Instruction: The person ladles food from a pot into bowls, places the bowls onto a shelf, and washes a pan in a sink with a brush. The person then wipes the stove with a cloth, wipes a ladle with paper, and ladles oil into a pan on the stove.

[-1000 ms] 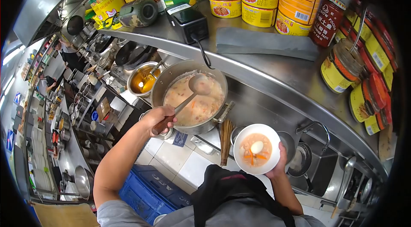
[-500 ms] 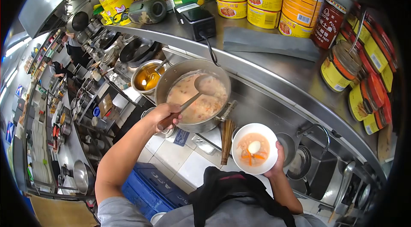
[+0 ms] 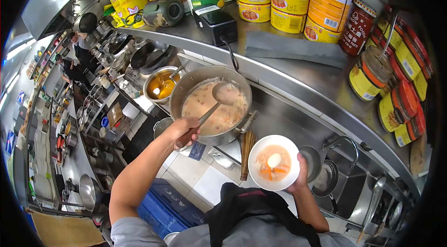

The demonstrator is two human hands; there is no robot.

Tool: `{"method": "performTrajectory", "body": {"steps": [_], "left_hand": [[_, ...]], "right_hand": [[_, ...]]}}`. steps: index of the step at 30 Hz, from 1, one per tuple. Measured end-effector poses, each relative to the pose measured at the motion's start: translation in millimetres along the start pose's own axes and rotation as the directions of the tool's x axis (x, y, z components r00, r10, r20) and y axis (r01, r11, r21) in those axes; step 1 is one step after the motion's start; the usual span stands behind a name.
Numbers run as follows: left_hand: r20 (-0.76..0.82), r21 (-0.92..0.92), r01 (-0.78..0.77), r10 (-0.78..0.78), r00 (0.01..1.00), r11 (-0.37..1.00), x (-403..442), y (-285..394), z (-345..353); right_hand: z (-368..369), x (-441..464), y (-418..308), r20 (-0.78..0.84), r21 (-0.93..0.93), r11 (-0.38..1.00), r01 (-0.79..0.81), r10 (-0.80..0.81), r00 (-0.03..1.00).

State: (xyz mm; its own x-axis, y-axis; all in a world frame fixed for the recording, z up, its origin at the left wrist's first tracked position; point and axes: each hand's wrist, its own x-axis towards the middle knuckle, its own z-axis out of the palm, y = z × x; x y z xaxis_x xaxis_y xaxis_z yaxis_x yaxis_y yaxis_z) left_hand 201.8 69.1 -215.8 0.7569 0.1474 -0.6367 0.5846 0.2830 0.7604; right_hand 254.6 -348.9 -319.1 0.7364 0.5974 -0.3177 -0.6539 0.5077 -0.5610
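Well, the L hand [image 3: 187, 133] is closed round the brown handle of a ladle [image 3: 209, 113], w/ the fingers bent tightly. The ladle's head is inside the big pot [image 3: 219, 140], at the far R part of the thick pale soup [image 3: 198, 107]; how deep, I can't tell. This pot is at the L end of the steel counter [image 3: 284, 116]. Just beside it on the L is a smaller pot w/ yellow liquid [image 3: 163, 84].

The R hand [image 3: 299, 175] is gripping a white bowl [image 3: 256, 178] by its R side, thumb at the rim, fingers mostly hidden underneath. In the view, the bowl is over the counter's near edge, btwn the big pot and the sink [image 3: 355, 184]. It contains similar soup, w/ a white egg [image 3: 274, 161] in approx. the middle and orange strips [image 3: 278, 170] below it.

Near the bowl, on its L, is a bundle of thin sticks [image 3: 247, 156], by the counter's near edge. A frying pan [image 3: 324, 179] is at the sink's L side. Yellow cans [image 3: 289, 4] stand stacked behind the shelf's front edge [image 3: 288, 71].
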Motion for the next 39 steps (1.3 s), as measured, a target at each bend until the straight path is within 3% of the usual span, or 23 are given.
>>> {"method": "performTrajectory", "body": {"steps": [10, 13, 16, 17, 22, 29, 32, 39], "left_hand": [[0.061, -0.078, -0.038, 0.043, 0.997, 0.996, -42.3, -23.6, -11.7], [0.026, -0.066, -0.035, 0.037, 0.999, 0.997, -65.3, -29.1, -8.6], [-0.05, -0.046, -0.049, 0.047, 0.998, 0.998, -74.5, -43.5, -12.3], [0.001, -0.106, -0.013, 0.013, 1.0, 0.994, -77.0, -44.0, -14.7], [-0.059, -0.146, 0.035, -0.044, 0.997, 0.989, -110.3, -50.9, -5.2], [-0.024, -0.196, -0.002, -0.003, 1.0, 0.981, -135.0, -63.0, -4.0], [-0.117, -0.172, -0.021, 0.001, 0.993, 0.985, -146.0, -65.0, 3.8], [-0.121, -0.199, -0.048, 0.024, 0.992, 0.979, -164.7, -69.3, 8.4]], "right_hand": [[1.6, 4.4, 3.9, -0.031, 0.008, 1.0, -0.014, 0.015, 0.999], [10.0, 4.5, 1.1, 0.034, 0.055, 0.998, -0.044, 0.043, 0.998], [-26.0, 15.9, 15.6, -0.004, 0.027, 0.996, -0.09, 0.09, 0.996], [-22.3, 15.8, 13.2, -0.004, 0.004, 0.998, -0.07, 0.07, 0.998], [-5.6, 13.7, 7.2, 0.07, 0.005, 0.995, -0.102, 0.102, 0.992], [1.5, 11.6, 4.3, 0.074, -0.009, 0.996, -0.093, 0.094, 0.993], [2.3, 11.0, 5.4, 0.096, 0.039, 0.994, -0.101, 0.097, 0.991], [9.4, 9.5, 7.3, 0.084, 0.015, 0.992, -0.124, 0.123, 0.989]]}}
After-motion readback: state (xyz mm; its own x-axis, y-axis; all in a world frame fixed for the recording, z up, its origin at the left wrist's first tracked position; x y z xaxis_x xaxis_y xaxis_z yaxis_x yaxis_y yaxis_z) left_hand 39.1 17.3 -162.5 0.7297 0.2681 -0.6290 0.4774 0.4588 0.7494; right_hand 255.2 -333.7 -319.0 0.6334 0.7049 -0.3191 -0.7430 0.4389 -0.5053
